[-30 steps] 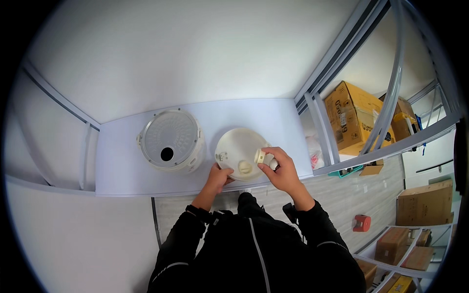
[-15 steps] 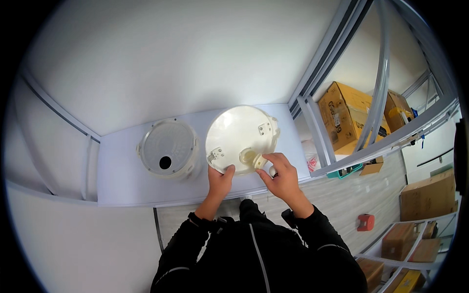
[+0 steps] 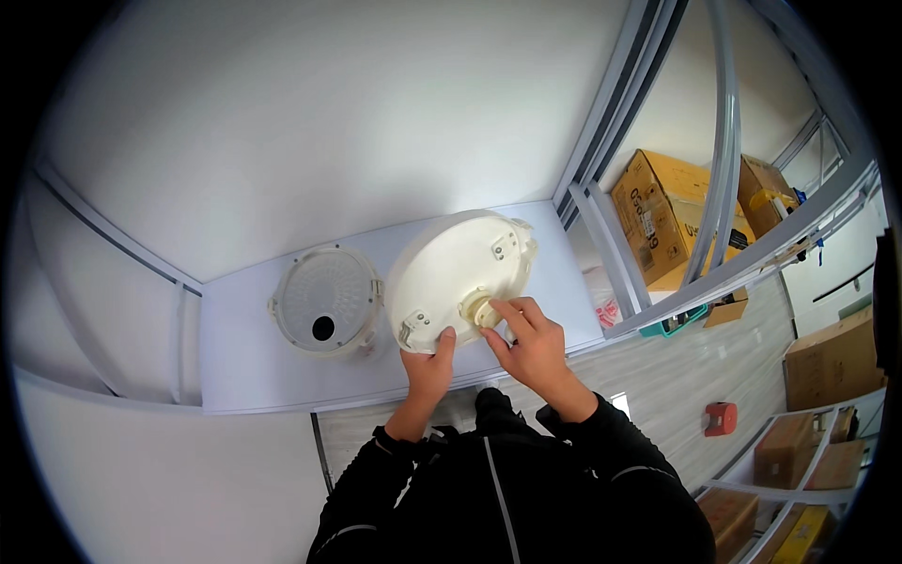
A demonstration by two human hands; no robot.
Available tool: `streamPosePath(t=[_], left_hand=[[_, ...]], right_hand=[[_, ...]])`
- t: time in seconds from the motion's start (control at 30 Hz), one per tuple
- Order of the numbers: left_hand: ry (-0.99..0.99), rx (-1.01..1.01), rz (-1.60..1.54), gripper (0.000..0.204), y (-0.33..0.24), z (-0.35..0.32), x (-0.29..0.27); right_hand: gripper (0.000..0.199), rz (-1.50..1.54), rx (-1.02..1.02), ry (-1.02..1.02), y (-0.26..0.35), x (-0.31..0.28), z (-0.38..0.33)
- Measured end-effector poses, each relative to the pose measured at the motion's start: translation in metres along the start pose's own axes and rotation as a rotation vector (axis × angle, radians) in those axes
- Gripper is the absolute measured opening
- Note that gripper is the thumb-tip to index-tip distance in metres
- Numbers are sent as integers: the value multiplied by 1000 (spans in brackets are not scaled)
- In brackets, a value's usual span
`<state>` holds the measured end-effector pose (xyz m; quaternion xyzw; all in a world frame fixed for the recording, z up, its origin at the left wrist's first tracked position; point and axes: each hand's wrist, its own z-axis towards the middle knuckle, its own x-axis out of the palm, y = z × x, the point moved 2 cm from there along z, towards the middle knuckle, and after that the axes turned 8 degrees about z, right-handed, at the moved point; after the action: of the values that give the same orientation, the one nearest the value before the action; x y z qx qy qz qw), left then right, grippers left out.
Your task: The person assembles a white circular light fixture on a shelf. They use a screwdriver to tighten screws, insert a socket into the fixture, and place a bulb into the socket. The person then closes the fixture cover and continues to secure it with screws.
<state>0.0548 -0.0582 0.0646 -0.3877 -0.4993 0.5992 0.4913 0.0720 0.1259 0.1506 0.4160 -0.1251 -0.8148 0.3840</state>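
A large round cream-white lid point(image 3: 442, 273), with a latch at its lower left edge and another at its right, is tilted up off the bench. My left hand point(image 3: 430, 368) grips its near edge, thumb over the inner face. Close to the near rim, my right hand point(image 3: 534, 348) pinches a small cream cap point(image 3: 484, 313) against the round fitting in the lid; how far it sits in cannot be seen. To the left stands a round tub point(image 3: 325, 291) with a pale, see-through top that has one dark round hole.
The white bench point(image 3: 263, 385) has a wall behind it and grey metal framing point(image 3: 615, 254) at its right. Beyond the frame are a yellow carton point(image 3: 672, 211) and a teal basket point(image 3: 676, 321). A red stool point(image 3: 721, 419) stands on the floor near shelves of boxes.
My right hand has brought the cap from beside the fitting onto it. The lid has tipped, so more of its outer side wall shows. The whole view has shifted slightly.
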Motion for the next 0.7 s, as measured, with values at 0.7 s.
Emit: streamPosePath(t=[0.7], left_hand=[[2, -50, 8, 38, -16, -10, -2]], right_hand=[[43, 21, 66, -51, 8, 9, -2]])
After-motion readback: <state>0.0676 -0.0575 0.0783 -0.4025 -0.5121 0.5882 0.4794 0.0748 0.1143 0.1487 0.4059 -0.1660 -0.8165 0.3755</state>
